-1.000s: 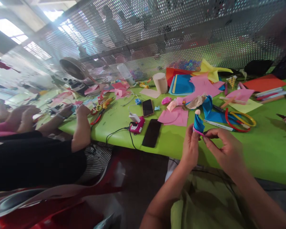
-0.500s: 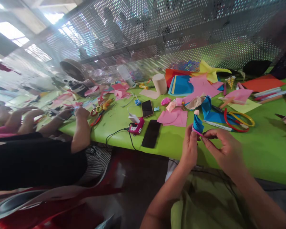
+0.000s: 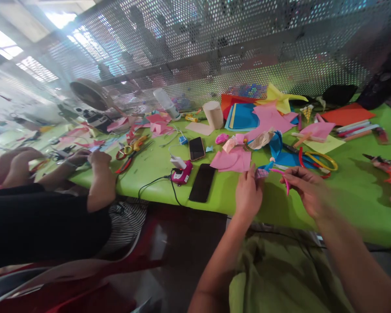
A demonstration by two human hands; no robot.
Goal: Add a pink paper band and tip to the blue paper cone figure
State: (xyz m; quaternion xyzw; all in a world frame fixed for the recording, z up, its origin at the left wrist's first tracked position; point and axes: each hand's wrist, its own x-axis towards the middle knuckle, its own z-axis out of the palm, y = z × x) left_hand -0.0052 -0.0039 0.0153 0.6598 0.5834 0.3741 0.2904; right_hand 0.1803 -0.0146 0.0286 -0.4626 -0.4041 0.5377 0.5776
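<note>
your left hand [image 3: 248, 194] grips a blue craft piece [image 3: 265, 167], your right hand [image 3: 308, 190] pinches a pink strip [image 3: 287, 186] — pink paper [image 3: 232, 159], black smartphone [image 3: 202, 183] nearby

Perforated grey partition [image 3: 195, 48] along far side of green-covered desk [image 3: 151, 169]. Bright windows [image 3: 37, 68] high at far left; light there strong, hazy. Far right dimmer. Floor [image 3: 180, 252] dark. Red chair [image 3: 117, 267], near left.
</note>
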